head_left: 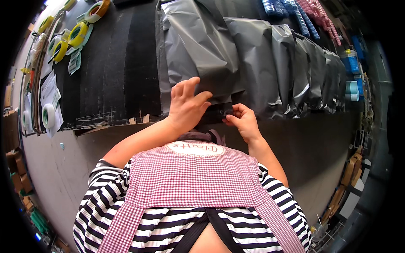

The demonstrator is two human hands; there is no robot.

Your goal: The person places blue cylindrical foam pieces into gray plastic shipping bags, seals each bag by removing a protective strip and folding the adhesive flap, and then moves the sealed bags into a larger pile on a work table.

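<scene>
1. The black tabletop (105,63) stretches across the upper view; its near edge is scuffed and frayed. Below it lies a grey floor (59,168).
2. A person in a pink checked apron (194,179) and striped shirt (103,198) fills the lower middle, blocking the floor behind.
3. Overlapping grey plastic bags (255,50) cover the table's right half. The leftmost bag (202,46) lies flattest, directly before the person, its lower end at the table edge.
4. The left hand (185,105) is over that bag's lower part, fingers loosely bent, thumb apart, gripping nothing visible.
5. The right hand (244,122) is at the bag's lower right, thumb and forefinger drawn together; whether they pinch the dark film there, I cannot tell.
6. Blue patterned bundles (291,12) and pink ones (318,17) lie beyond the bags, cut off above. Cardboard pieces (350,170) stand at lower right.
7. White papers (49,90) and yellow tape rolls (77,34) sit at the left end, well apart from the hands.
8. Dark fisheye corners and blur make the room's rim hard to read.
</scene>
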